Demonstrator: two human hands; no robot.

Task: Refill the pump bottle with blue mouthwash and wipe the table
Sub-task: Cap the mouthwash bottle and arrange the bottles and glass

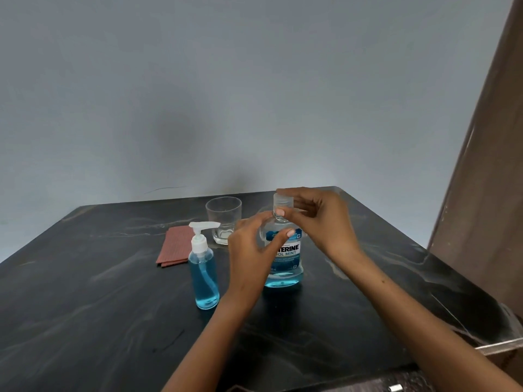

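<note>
A clear mouthwash bottle (pixel 285 267) holding blue liquid stands upright on the black table (pixel 99 292). My left hand (pixel 252 250) wraps around its shoulder from the left. My right hand (pixel 322 219) pinches the clear cap (pixel 278 200) on top with thumb and fingers. To the left of it stands a slim pump bottle (pixel 204 278) with a white pump head, filled with blue liquid to near its shoulder. A folded reddish-brown cloth (pixel 177 246) lies flat behind the pump bottle.
An empty clear glass (pixel 223 220) stands behind the two bottles, near the table's far edge. A grey wall rises beyond the table. A brown panel (pixel 486 165) leans along the right side. The table's right edge runs diagonally toward me.
</note>
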